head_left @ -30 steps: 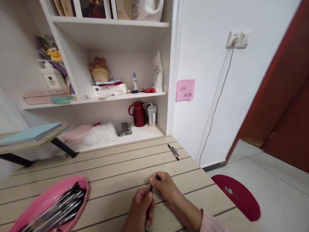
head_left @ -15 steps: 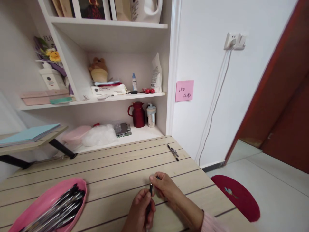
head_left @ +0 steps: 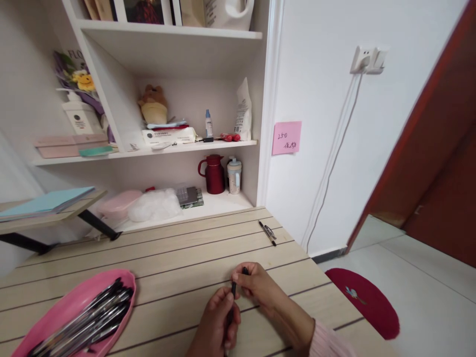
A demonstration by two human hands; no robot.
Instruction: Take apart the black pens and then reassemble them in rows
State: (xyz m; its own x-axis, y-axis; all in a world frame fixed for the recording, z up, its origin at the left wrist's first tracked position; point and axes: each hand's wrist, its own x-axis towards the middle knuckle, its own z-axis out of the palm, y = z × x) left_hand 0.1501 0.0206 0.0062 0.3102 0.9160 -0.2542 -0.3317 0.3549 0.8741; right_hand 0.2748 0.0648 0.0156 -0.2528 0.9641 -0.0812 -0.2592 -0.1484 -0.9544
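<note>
My left hand [head_left: 214, 325] is wrapped round the barrel of a black pen [head_left: 232, 297], low in the middle of the view, above the wooden table [head_left: 174, 258]. My right hand [head_left: 255, 286] pinches the pen's upper end, where a black cap [head_left: 244, 270] sticks out between the fingers. A pink tray [head_left: 61, 310] with several black pens [head_left: 89, 320] lies at the lower left. Another black pen [head_left: 267, 233] lies alone near the table's far right corner.
A white shelf unit [head_left: 167, 144] stands behind the table with a red jug [head_left: 214, 174], a cup, bottles and a plush toy. A pink sticky note [head_left: 286, 138] hangs on the wall. A red mat [head_left: 366, 302] lies on the floor to the right.
The view has shifted slightly. Both hands stay on the pen, and the right hand's pinch at the cap end has moved a little.
</note>
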